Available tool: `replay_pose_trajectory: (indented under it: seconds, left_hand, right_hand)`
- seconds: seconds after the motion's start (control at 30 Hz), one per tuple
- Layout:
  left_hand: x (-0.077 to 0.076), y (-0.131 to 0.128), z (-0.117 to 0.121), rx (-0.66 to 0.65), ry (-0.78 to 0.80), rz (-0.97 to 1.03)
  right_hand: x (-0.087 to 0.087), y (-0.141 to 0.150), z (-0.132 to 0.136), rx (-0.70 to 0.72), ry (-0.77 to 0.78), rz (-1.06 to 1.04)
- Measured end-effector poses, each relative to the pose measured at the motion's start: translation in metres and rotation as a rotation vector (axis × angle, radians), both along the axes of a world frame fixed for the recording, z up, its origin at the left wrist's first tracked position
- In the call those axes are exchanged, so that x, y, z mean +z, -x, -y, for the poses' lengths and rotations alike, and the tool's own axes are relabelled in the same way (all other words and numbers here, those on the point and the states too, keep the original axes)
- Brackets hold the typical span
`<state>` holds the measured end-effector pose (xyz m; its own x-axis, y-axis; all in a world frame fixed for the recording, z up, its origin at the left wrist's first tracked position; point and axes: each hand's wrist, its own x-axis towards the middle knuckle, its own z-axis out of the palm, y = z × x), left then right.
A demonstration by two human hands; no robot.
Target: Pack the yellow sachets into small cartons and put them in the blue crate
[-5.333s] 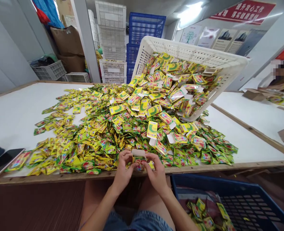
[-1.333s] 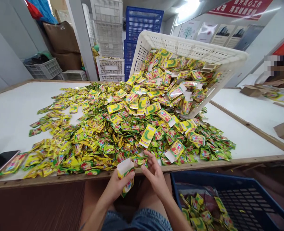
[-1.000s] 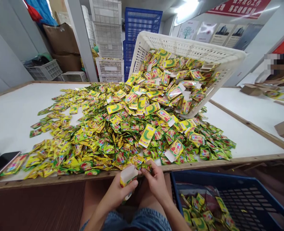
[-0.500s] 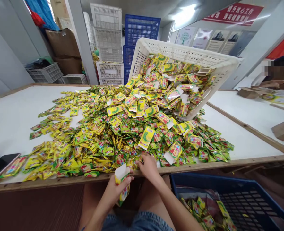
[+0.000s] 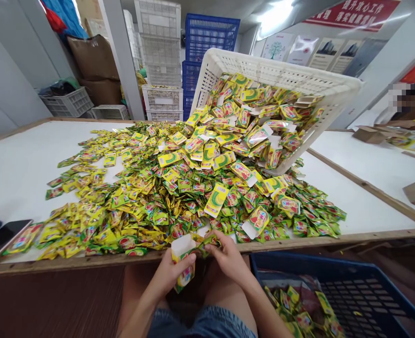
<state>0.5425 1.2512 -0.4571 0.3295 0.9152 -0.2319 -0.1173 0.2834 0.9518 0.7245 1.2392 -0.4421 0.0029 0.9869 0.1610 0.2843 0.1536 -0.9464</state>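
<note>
My left hand (image 5: 171,269) grips a small yellow-green carton (image 5: 185,271), upright with its white top flap open. Beside the carton's mouth, my right hand (image 5: 227,256) pinches one or more yellow-green sachets (image 5: 209,242) between thumb and fingers; how many I cannot tell. Both hands are just over the table's wooden front edge. In front of them spreads a big heap of sachets (image 5: 137,188) in yellow and green. Several cartons with open flaps, among them a yellow carton (image 5: 216,200), lie on the heap near my right hand.
A tilted white plastic basket (image 5: 334,89) spills cartons onto the heap. Below the edge at right stands a blue crate (image 5: 369,281) with sachets inside. A phone (image 5: 8,240) lies at far left. Stacked crates (image 5: 210,40) stand behind. Another person (image 5: 411,101) is at far right.
My right hand has lifted sachets off the heap's front edge and drawn them back beside the carton. My left hand has brought the carton slightly up and right.
</note>
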Motion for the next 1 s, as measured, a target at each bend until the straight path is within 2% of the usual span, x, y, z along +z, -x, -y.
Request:
replay_pose_trajectory:
  seconds: [0.1, 0.17, 0.33, 0.5, 0.67, 0.77, 0.83, 0.9, 1.0]
  left_hand:
    - [0.005, -0.002, 0.003, -0.012, 0.028, 0.093]
    - [0.007, -0.004, 0.006, -0.017, 0.059, 0.164]
    - [0.003, -0.017, 0.01, 0.032, 0.065, 0.159]
    - [-0.001, -0.03, 0.014, 0.152, 0.07, 0.179]
    - [0.0, -0.037, 0.019, 0.12, 0.053, 0.183]
    - [0.003, -0.037, 0.017, 0.084, 0.042, 0.138]
    - [0.006, -0.037, 0.013, -0.001, 0.071, 0.134]
    - [0.009, -0.039, 0.009, -0.11, 0.077, 0.139]
    - [0.013, -0.042, 0.004, -0.177, 0.013, 0.134]
  right_hand:
    - [-0.006, -0.001, 0.0, -0.242, 0.018, -0.217]
    - [-0.016, 0.001, 0.0, -0.316, 0.068, -0.32]
    - [-0.031, 0.013, 0.005, -0.324, 0.103, -0.264]
    - [-0.025, 0.027, 0.014, -0.332, 0.131, -0.295]
    - [-0.023, 0.024, 0.013, -0.354, 0.099, -0.394]
    - [-0.013, 0.008, 0.011, -0.397, 0.048, -0.335]
    - [0.001, -0.001, 0.01, -0.37, -0.021, -0.253]
    - [0.019, -0.006, 0.008, -0.243, -0.097, -0.149]
    - [0.041, -0.007, 0.005, -0.01, -0.161, 0.069]
